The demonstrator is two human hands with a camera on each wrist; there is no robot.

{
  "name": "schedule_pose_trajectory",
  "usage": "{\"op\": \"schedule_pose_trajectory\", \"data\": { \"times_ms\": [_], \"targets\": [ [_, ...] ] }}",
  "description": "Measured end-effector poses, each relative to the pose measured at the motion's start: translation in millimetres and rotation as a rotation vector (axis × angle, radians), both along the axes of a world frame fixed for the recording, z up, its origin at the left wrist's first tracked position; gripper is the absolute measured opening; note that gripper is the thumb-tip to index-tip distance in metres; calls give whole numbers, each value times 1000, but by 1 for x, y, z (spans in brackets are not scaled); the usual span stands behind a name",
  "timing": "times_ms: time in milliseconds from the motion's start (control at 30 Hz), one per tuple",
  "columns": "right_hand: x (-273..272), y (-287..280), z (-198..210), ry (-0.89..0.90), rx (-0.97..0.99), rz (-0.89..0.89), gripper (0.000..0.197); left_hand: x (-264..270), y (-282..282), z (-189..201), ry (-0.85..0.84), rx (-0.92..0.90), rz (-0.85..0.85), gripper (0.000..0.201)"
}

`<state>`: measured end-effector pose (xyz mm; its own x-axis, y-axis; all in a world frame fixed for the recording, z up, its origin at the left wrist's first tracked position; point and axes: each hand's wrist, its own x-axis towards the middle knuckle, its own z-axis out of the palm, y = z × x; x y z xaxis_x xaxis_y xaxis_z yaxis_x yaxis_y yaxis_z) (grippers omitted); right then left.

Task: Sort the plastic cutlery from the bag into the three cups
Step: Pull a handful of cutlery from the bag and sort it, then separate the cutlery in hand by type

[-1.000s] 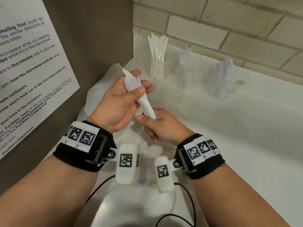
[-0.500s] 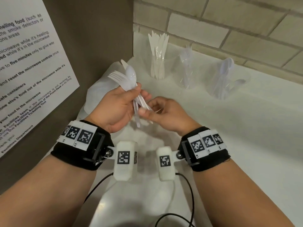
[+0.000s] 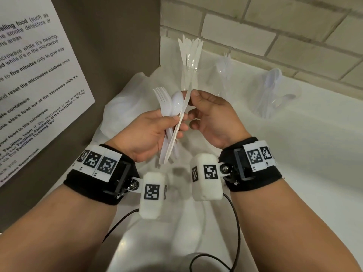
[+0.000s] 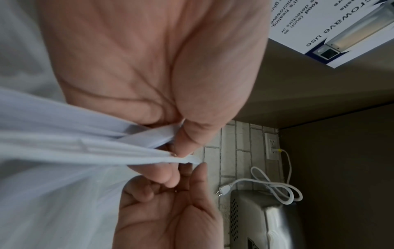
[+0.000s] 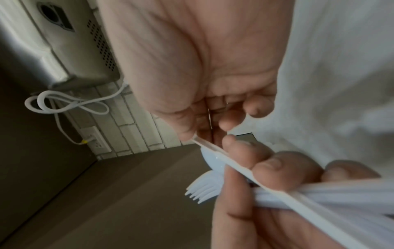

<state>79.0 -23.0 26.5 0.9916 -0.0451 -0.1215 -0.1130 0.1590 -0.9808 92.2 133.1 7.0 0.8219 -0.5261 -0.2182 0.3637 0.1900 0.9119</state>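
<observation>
My left hand (image 3: 170, 124) grips a bundle of white plastic cutlery (image 3: 169, 108) by the handles, with fork tines and a spoon bowl fanned upward. My right hand (image 3: 193, 101) pinches the upper end of a knife (image 3: 181, 122) that crosses the bundle at a slant. The right wrist view shows the knife (image 5: 215, 151) between thumb and forefinger, with fork tines (image 5: 200, 192) beyond. In the left wrist view the handles (image 4: 95, 148) lie under my thumb. Behind stand three clear cups: knives (image 3: 189, 61), forks (image 3: 224, 73), spoons (image 3: 275, 91). The white bag (image 3: 121, 107) lies under my hands.
A printed notice (image 3: 35, 75) hangs on the brown wall at the left, and a brick wall (image 3: 275, 30) runs behind the cups. The white counter (image 3: 294, 163) stretches right. Black wrist cables (image 3: 233, 222) hang near me. A steel appliance (image 4: 266, 219) with a white cord shows in the wrist views.
Both hands have risen. The bundle has fanned out in my left hand. My right hand left the handle ends and now pinches the upper end of the knife.
</observation>
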Motion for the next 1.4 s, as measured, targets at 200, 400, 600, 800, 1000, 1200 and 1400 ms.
{"op": "schedule_pose_trajectory", "data": {
  "times_ms": [200, 400, 600, 800, 1000, 1200, 1400],
  "targets": [
    [5, -8, 1, -34, -61, -69, 20, 3, -2, -2, 22, 56, 9, 19],
    [24, -39, 34, -270, -2, -406, 22, 8, -4, -7, 63, 116, 118, 13],
    [83, -51, 54, -531, -149, -570, 10, 8, -8, -16, 20, 142, 94, 18],
    [145, -48, 35, -307, -412, -525, 5, 11, -14, -20, 75, 110, 83, 11],
    [153, -54, 28, -111, -505, -480, 35, 19, -14, -23, 110, 57, 111, 11],
    [74, -46, 20, -120, -440, -59, 44, 19, -14, -14, 141, -77, 10, 16],
    [24, -45, -5, -169, -355, 309, 40, 16, -16, -12, 192, -136, -113, 23]
  ]
}}
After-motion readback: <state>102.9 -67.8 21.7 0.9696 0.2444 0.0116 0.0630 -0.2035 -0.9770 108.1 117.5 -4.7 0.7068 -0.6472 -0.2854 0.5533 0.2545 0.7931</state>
